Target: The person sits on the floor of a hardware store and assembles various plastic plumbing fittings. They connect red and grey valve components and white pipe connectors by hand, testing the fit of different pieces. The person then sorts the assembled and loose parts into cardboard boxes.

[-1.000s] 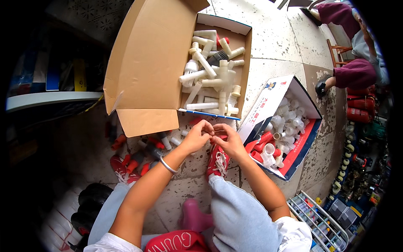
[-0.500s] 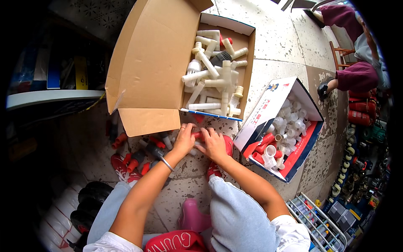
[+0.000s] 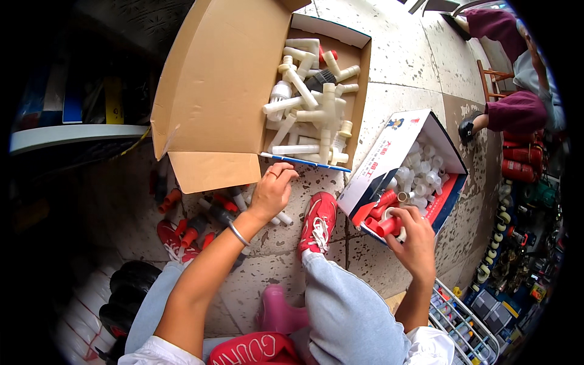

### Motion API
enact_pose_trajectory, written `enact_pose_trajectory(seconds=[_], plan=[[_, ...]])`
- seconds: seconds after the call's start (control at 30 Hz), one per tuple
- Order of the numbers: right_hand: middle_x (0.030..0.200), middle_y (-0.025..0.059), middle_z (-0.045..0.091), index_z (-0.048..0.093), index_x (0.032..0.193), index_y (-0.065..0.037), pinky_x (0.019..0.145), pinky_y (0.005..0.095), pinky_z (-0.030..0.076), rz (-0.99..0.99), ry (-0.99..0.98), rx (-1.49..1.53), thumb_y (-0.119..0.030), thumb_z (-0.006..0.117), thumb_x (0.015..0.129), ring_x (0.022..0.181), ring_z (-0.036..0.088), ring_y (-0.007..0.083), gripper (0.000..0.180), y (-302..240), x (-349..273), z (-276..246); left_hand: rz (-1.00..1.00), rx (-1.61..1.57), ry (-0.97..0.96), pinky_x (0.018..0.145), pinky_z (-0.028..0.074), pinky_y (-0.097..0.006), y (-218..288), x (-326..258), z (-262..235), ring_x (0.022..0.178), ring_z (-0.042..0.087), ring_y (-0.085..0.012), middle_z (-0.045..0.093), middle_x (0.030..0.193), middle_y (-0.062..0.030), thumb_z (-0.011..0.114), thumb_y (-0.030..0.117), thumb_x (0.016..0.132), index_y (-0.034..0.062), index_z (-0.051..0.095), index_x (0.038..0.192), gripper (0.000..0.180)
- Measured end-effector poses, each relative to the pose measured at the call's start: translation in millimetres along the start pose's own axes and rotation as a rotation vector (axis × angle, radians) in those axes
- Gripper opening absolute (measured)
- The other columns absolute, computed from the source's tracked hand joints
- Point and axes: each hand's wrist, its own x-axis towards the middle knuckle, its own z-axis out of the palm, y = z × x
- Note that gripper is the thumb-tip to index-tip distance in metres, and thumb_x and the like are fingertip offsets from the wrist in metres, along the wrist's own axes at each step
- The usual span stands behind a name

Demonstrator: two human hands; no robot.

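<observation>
My left hand (image 3: 272, 191) reaches over loose white and red pipe fittings (image 3: 210, 214) lying on the floor just below the large cardboard box (image 3: 219, 91); its fingers are curled over a fitting near the box's front edge. My right hand (image 3: 413, 234) sits at the near corner of the smaller red, white and blue box (image 3: 380, 164), its fingers closed around a red fitting (image 3: 389, 226). That box holds white fittings (image 3: 423, 167) and a few red ones. The large box holds long white pipe assemblies (image 3: 310, 103).
My red shoe (image 3: 317, 222) rests on the speckled floor between the two boxes. Another person (image 3: 517, 73) in maroon sits at the far right. A wire rack (image 3: 462, 319) with small parts stands at the lower right. A shelf (image 3: 67, 137) is on the left.
My hands were together at the pile below the large box. The right hand has moved right to the smaller box; the left hand stayed near the big box's front edge.
</observation>
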Motion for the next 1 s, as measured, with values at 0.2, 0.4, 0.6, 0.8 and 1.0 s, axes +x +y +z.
enact_pose_trajectory(seconds=[0.2, 0.4, 0.6, 0.8, 1.0], plan=[[0.099, 0.0099, 0.062, 0.062, 0.103, -0.009, 0.078, 0.0404, 0.048, -0.152, 0.055, 0.152, -0.021, 0.076, 0.074, 0.090, 0.062, 0.0317, 0.034, -18, 50, 17, -0.067, 0.217, 0.050, 0.104, 0.038, -0.047, 9, 4, 6, 0.126, 0.039, -0.0425, 0.040, 0.135, -0.0220, 0.066, 0.002, 0.076, 0.0074, 0.053, 0.117, 0.043], [0.094, 0.0084, 0.062, 0.062, 0.098, -0.009, 0.077, 0.0433, 0.049, -0.347, 0.063, 0.110, -0.017, 0.067, 0.080, 0.092, 0.062, 0.0310, 0.021, -51, 168, 113, -0.103, 0.281, -0.069, 0.111, 0.031, -0.048, 2, 8, 14, 0.135, 0.030, -0.0457, 0.035, 0.140, -0.0293, 0.066, 0.008, 0.079, 0.0011, 0.049, 0.124, 0.049], [0.099, 0.0036, 0.062, 0.070, 0.083, -0.013, 0.085, 0.0433, 0.041, -0.448, 0.123, -0.335, -0.015, 0.059, 0.081, 0.106, 0.057, 0.0230, 0.011, -46, 195, 144, -0.065, 0.326, -0.106, 0.111, 0.031, -0.048, -2, 2, 11, 0.138, 0.028, -0.0434, 0.034, 0.144, -0.0265, 0.066, 0.009, 0.079, 0.0021, 0.051, 0.124, 0.048], [0.107, 0.0054, 0.061, 0.068, 0.101, -0.012, 0.086, 0.0414, 0.042, -0.484, 0.062, -0.296, -0.012, 0.060, 0.079, 0.103, 0.058, 0.0228, 0.023, -63, 205, 141, -0.019, 0.437, -0.139, 0.108, 0.032, -0.051, 10, -14, 19, 0.142, 0.023, -0.0402, 0.028, 0.150, -0.0249, 0.065, 0.009, 0.076, 0.0058, 0.061, 0.112, 0.037], [0.108, 0.0091, 0.057, 0.055, 0.128, -0.017, 0.083, 0.0361, 0.042, -0.698, 0.174, -0.312, -0.015, 0.063, 0.077, 0.093, 0.061, 0.0220, 0.052, -79, 216, 164, 0.008, 0.515, -0.182, 0.110, 0.030, -0.053, 10, -16, 25, 0.142, 0.022, -0.0420, 0.026, 0.150, -0.0280, 0.064, 0.011, 0.078, 0.0062, 0.065, 0.101, 0.024]])
